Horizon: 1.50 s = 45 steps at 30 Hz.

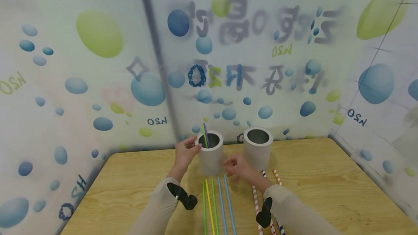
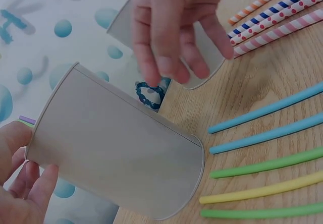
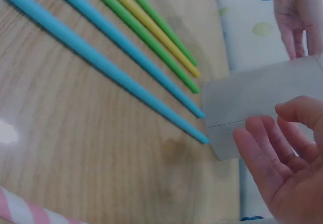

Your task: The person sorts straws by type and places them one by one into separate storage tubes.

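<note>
At the rim of the left grey cylindrical cup, my left hand grips the edge with thumb and fingers. Inside that cup lean a green straw and a purple straw. My right hand hovers between the two cups, its fingers loosely bent and holding nothing. Just behind it stands the right grey cup, with no straws visible in its mouth. Plain straws, among them a blue straw, a yellow straw and a green straw, lie on the table before the left cup.
Several patterned straws lie at the right under my right forearm, including an orange-striped straw and a pink-striped straw. The wooden table meets a printed curtain right behind the cups.
</note>
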### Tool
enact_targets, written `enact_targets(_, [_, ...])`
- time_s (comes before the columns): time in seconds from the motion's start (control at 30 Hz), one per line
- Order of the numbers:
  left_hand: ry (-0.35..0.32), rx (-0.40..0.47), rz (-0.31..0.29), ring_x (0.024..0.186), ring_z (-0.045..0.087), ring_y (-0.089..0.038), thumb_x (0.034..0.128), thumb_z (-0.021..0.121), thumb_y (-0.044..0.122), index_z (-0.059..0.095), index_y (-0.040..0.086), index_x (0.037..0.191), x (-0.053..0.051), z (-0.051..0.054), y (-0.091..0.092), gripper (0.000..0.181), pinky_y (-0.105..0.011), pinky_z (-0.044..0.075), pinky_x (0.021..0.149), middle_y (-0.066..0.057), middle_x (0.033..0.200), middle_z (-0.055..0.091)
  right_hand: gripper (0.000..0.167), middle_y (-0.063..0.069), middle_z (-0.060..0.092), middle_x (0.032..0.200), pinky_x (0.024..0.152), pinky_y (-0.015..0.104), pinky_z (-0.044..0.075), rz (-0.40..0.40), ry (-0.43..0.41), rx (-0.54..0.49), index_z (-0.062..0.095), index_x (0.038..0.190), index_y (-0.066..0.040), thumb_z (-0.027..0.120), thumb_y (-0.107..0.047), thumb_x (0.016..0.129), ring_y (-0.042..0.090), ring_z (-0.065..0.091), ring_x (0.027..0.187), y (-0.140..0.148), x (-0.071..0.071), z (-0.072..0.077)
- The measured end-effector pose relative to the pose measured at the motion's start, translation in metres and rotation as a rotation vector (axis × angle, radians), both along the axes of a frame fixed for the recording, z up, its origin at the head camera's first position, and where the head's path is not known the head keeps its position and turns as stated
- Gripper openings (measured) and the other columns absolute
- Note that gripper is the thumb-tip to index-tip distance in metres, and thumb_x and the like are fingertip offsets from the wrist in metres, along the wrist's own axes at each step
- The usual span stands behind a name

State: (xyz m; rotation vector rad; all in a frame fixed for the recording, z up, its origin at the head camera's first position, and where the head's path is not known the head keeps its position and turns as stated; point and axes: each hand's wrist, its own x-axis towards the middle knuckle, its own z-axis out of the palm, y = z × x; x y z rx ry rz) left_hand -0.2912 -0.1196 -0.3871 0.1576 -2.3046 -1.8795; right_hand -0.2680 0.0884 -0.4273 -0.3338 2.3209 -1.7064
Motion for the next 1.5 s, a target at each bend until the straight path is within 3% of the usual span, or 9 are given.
enact_targets(0.23, [0.004, 0.012, -0.003, 0.093, 0.053, -0.023, 0.0795, 0.068, 0.005, 0.06, 0.0, 0.117, 0.0, 0.0, 0.0, 0.039, -0.025, 0.049, 0.073, -0.018, 0.106, 0.059, 0.016, 0.008, 0.057, 0.069, 0.046, 0.036, 0.051, -0.085, -0.064, 0.06, 0.059, 0.095, 0.004, 0.062, -0.001, 0.08, 0.022, 0.058, 0.055, -0.005, 0.009, -0.019])
enact_targets(0.33, [0.006, 0.01, -0.003, 0.092, 0.053, -0.023, 0.0795, 0.068, 0.005, 0.06, 0.0, 0.117, 0.0, 0.0, 0.0, 0.039, -0.025, 0.049, 0.073, -0.017, 0.105, 0.059, 0.019, 0.008, 0.057, 0.072, 0.047, 0.035, 0.051, -0.12, -0.09, 0.066, 0.059, 0.097, 0.004, 0.064, -0.003, 0.08, 0.02, 0.058, 0.057, -0.005, 0.013, -0.024])
enact_targets(0.53, [0.0, 0.005, 0.002, 0.091, 0.052, -0.022, 0.0794, 0.068, 0.005, 0.06, 0.001, 0.117, 0.0, 0.0, 0.001, 0.039, -0.026, 0.049, 0.072, -0.015, 0.103, 0.059, 0.021, 0.007, 0.059, 0.075, 0.047, 0.034, 0.051, -0.171, -0.131, 0.044, 0.058, 0.098, 0.003, 0.064, -0.005, 0.079, 0.018, 0.058, 0.061, -0.006, 0.017, -0.035])
enact_targets(0.73, [0.002, 0.001, 0.002, 0.092, 0.053, -0.023, 0.0794, 0.068, 0.005, 0.06, 0.0, 0.117, 0.0, 0.0, 0.0, 0.038, -0.026, 0.048, 0.073, -0.016, 0.105, 0.059, 0.022, 0.005, 0.056, 0.071, 0.043, 0.03, 0.048, -0.164, -0.149, -0.029, 0.055, 0.096, 0.004, 0.065, -0.003, 0.077, 0.015, 0.053, 0.056, -0.005, 0.019, -0.047])
enact_targets(1.07, [0.003, -0.002, 0.009, 0.092, 0.053, -0.023, 0.0788, 0.068, 0.005, 0.061, 0.001, 0.117, 0.0, 0.0, 0.001, 0.039, -0.028, 0.049, 0.074, -0.016, 0.104, 0.059, 0.023, 0.004, 0.055, 0.072, 0.045, 0.028, 0.049, -0.209, -0.067, 0.122, 0.059, 0.091, -0.002, 0.072, -0.01, 0.075, 0.013, 0.052, 0.052, -0.009, 0.02, -0.054])
enact_targets(1.3, [0.004, -0.006, 0.011, 0.092, 0.053, -0.023, 0.0794, 0.068, 0.005, 0.061, 0.001, 0.116, -0.001, -0.001, 0.0, 0.038, -0.027, 0.049, 0.073, -0.016, 0.104, 0.059, 0.022, 0.003, 0.055, 0.068, 0.043, 0.026, 0.047, -0.194, 0.013, 0.158, 0.058, 0.089, 0.0, 0.073, -0.008, 0.074, 0.011, 0.05, 0.048, -0.013, 0.023, -0.057])
enact_targets(1.5, [0.014, -0.007, 0.005, 0.091, 0.052, -0.023, 0.079, 0.068, 0.005, 0.061, 0.0, 0.116, -0.002, -0.002, 0.0, 0.038, -0.026, 0.049, 0.071, -0.016, 0.103, 0.059, 0.022, 0.002, 0.054, 0.067, 0.044, 0.026, 0.046, -0.205, 0.02, 0.206, 0.058, 0.088, -0.002, 0.074, -0.008, 0.074, 0.011, 0.049, 0.048, -0.014, 0.025, -0.056])
